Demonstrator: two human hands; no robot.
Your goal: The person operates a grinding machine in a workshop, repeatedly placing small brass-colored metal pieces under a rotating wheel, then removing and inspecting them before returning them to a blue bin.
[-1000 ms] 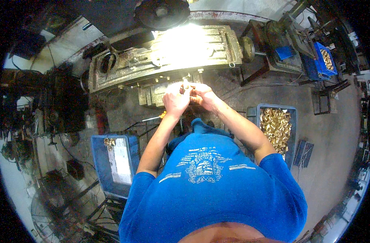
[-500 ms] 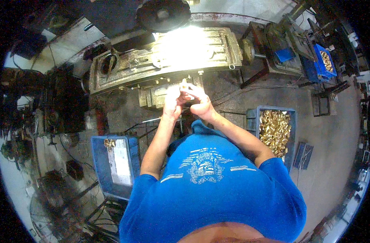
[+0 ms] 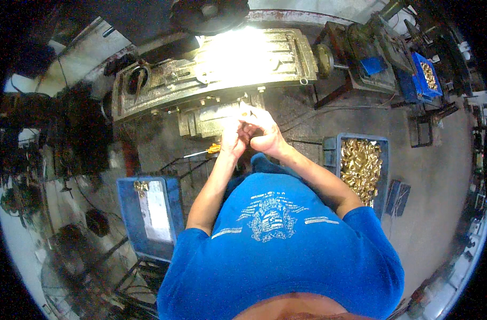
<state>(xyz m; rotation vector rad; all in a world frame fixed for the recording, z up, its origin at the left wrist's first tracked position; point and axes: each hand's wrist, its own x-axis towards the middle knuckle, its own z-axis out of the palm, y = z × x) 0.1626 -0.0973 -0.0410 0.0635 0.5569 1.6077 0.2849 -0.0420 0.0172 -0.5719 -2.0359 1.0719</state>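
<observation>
My two hands meet in front of the machine bed, under a glaring lamp. The fingers of my left hand (image 3: 233, 140) and my right hand (image 3: 267, 136) close together around a small brass-coloured piece (image 3: 245, 113) at the fingertips. Glare and the fingers hide most of its shape. Just left of my left wrist lies a screwdriver (image 3: 213, 148) with an orange-yellow handle, its thin shaft pointing left. Beyond the hands stretches the metal machine bed (image 3: 163, 95), slotted along its length and washed out by light in the middle.
On the right a blue-grey crate (image 3: 386, 160) is heaped with brass fittings (image 3: 360, 166). At the left stands a blue crate (image 3: 127, 218) with a few brass pieces and a white sheet. A smaller blue bin (image 3: 418, 80) of brass parts sits far right, past a dark metal stand (image 3: 337, 80).
My view has shifted slightly, and the bed sits higher in it. My hands stay together, turned slightly; the screwdriver's handle, covered before, now shows beside my left wrist.
</observation>
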